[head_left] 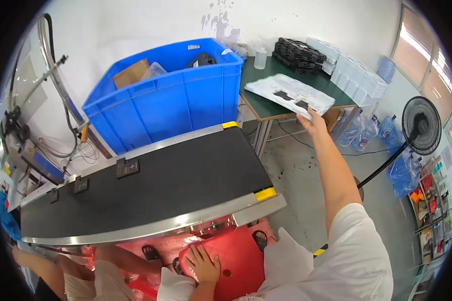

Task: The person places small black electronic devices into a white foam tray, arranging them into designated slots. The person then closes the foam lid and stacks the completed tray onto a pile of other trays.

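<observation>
My right arm reaches out over the far right, and my right hand (314, 122) is closed on the near edge of a thin white plastic tray (266, 86). Several black flat pieces (282, 95) lie in the tray, which is at the front of the green table, tilted a little. Low in the middle, my left hand (204, 264) lies flat with its fingers spread on a red plastic stool (243, 261). Black flat rectangular pieces (128, 168) sit along the far side of the black conveyor belt (186, 173), away from both hands.
Behind the belt stands a big blue bin (171, 103) holding cardboard. The green table (258, 75) bears a bottle (260, 58), stacked black trays (299, 54) and stacked white trays (359, 78). A black fan (421, 125) stands at right. A co-worker's arm (40, 266) shows at lower left.
</observation>
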Action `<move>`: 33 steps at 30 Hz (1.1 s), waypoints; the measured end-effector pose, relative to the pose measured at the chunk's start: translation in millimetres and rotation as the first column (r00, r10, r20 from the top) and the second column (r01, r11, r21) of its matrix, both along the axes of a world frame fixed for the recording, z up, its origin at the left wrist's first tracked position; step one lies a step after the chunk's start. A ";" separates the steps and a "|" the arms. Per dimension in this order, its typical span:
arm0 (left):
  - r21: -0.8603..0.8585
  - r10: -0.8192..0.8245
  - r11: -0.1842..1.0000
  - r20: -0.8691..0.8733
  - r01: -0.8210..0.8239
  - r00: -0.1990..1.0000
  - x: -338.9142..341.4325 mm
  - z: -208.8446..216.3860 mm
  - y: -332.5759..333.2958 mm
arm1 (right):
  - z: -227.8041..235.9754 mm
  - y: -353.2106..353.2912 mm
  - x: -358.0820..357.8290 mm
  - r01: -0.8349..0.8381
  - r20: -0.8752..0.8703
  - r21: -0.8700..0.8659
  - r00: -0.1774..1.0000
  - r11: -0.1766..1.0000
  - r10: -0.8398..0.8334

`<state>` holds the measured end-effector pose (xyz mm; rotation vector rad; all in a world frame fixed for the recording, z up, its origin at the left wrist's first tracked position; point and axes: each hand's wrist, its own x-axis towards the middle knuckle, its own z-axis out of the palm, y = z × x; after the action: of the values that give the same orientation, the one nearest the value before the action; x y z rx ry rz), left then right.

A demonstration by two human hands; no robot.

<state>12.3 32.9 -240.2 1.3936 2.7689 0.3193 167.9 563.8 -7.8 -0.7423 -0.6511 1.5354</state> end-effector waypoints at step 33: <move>0.003 0.028 1.000 0.068 -0.028 0.997 -1.4 5.9 1.1 | 74.2 -173.5 -233.9 -0.997 0.896 -0.064 -0.039 -0.041 -0.443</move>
<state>10.9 34.1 -234.4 1.3203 2.7366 0.3656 -65.9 390.3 66.4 -0.0968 -3.1809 0.3618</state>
